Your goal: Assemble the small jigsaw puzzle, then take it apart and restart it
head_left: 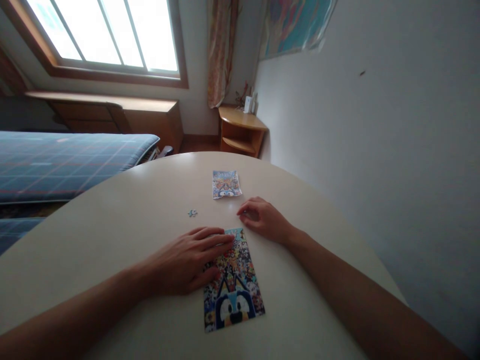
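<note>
My left hand (198,257) lies flat, fingers stretched out, across the upper left part of a colourful picture puzzle (240,285) with a large blue cartoon dog face at its bottom. The hand hides the puzzle's upper left area. My right hand (260,217) rests on the table just beyond the puzzle's upper right corner. Its fingers curl in and the thumb and index tips come close together; anything between them is too small to make out. A single small loose puzzle piece (192,213) in white and blue lies on the table beyond my left hand.
Farther back on the round white table (150,200) lies a small crinkled printed packet (226,184) with a similar picture. A white wall (375,150) runs along the right. Left of the table is a plaid-covered mattress (75,160); a wooden corner shelf (240,117) stands behind.
</note>
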Tool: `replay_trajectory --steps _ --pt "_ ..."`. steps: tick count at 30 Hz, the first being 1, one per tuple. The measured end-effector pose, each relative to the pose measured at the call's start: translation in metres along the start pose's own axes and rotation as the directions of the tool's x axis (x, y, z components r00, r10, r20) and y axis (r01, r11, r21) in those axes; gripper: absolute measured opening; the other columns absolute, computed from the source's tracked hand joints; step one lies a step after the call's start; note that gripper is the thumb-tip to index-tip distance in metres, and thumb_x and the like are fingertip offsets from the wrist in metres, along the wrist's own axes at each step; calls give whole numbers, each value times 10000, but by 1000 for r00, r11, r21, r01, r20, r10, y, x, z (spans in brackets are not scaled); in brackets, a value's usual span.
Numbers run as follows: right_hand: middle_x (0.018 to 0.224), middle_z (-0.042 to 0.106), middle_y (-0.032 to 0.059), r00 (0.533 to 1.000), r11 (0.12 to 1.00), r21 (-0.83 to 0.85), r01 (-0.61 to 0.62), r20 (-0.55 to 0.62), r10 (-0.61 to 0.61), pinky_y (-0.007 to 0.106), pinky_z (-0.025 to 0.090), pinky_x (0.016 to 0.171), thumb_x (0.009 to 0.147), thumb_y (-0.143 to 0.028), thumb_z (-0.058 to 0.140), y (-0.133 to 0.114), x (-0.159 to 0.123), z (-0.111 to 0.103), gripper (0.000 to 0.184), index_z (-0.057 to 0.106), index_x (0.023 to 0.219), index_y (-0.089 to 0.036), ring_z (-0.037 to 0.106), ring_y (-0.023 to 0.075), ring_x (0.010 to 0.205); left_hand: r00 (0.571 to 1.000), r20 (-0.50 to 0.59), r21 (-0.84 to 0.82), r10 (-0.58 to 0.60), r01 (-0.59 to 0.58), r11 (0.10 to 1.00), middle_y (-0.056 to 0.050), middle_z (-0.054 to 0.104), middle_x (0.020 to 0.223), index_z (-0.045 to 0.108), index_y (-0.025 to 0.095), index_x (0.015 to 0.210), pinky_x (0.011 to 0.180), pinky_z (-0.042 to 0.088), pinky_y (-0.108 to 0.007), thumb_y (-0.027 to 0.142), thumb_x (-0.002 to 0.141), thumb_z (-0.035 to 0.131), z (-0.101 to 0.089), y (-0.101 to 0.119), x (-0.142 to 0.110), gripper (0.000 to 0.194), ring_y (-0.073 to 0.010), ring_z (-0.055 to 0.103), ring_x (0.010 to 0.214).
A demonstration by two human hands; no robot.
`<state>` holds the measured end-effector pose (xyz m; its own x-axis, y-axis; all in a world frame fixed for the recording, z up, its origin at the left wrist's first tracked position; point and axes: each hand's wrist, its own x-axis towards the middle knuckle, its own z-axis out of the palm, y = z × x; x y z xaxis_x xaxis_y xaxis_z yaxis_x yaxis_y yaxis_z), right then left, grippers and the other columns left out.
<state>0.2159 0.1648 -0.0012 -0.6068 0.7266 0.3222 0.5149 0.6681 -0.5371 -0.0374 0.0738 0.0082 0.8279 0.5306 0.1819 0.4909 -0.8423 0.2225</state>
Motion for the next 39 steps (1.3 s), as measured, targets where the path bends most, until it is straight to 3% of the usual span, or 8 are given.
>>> replay_trajectory --steps 9,26,29,31,33,35,37,39 --pt "930 683 48 1000 1000 -4 -18 -7 18 347 459 873 818 -134 658 0 0 1 141 699 937 -197 588 187 915 1000 -30 -27 -1 1 1000 -69 508 1476 408 240 1470 1124 397 -478 347 948 541 -1 2 1 549 -283 445 1359" --pt "916 684 51 1000 1000 -4 -28 -4 28 345 452 855 823 -142 653 -1 1 0 138 702 943 -188 583 189 896 999 48 22 -16 15 1000 -55 469 1511 404 210 1463 1127 383 -481 356 975 494 -1 1 2 517 -289 412 1374" --pt "908 681 47 1000 1000 1 -17 -4 17 344 448 867 823 -135 650 0 1 0 141 701 943 -192 582 186 896 1000 17 15 6 -6 1000 -57 475 1504 402 223 1460 1113 401 -469 335 972 498 0 0 2 509 -277 427 1361" --pt "910 679 46 1000 1000 8 -15 3 15 344 446 868 825 -135 648 1 1 0 140 698 942 -193 580 183 896 997 -69 42 -43 46 998 -66 518 1460 450 228 1413 1068 443 -468 314 964 503 2 -5 0 460 -270 477 1309" --pt "905 675 47 1000 1000 12 -17 12 17 341 447 855 826 -133 646 1 1 0 138 696 941 -190 577 182 889 952 -242 99 -189 218 971 -83 590 1360 527 219 1320 995 493 -469 289 958 496 3 -12 -2 370 -264 549 1209" --pt "904 671 49 1000 1000 16 -15 17 15 339 447 847 825 -128 642 2 1 0 141 695 941 -189 575 182 890 842 -409 144 -353 441 886 -109 629 1265 585 188 1234 939 521 -473 273 940 504 2 -22 -5 316 -275 589 1122" --pt "909 669 48 1000 1000 19 -13 17 13 341 447 852 824 -122 639 2 1 -1 146 694 938 -193 576 184 901 757 -460 177 -464 591 787 -134 638 1225 616 150 1197 919 525 -489 270 917 519 1 -30 -7 319 -301 597 1088" --pt "920 671 47 1000 1000 24 -13 17 13 345 447 864 822 -119 638 3 1 -1 149 692 937 -198 578 185 912 713 -431 191 -553 671 717 -130 647 1218 626 145 1206 917 523 -496 277 908 533 0 -34 -8 339 -315 602 1083"
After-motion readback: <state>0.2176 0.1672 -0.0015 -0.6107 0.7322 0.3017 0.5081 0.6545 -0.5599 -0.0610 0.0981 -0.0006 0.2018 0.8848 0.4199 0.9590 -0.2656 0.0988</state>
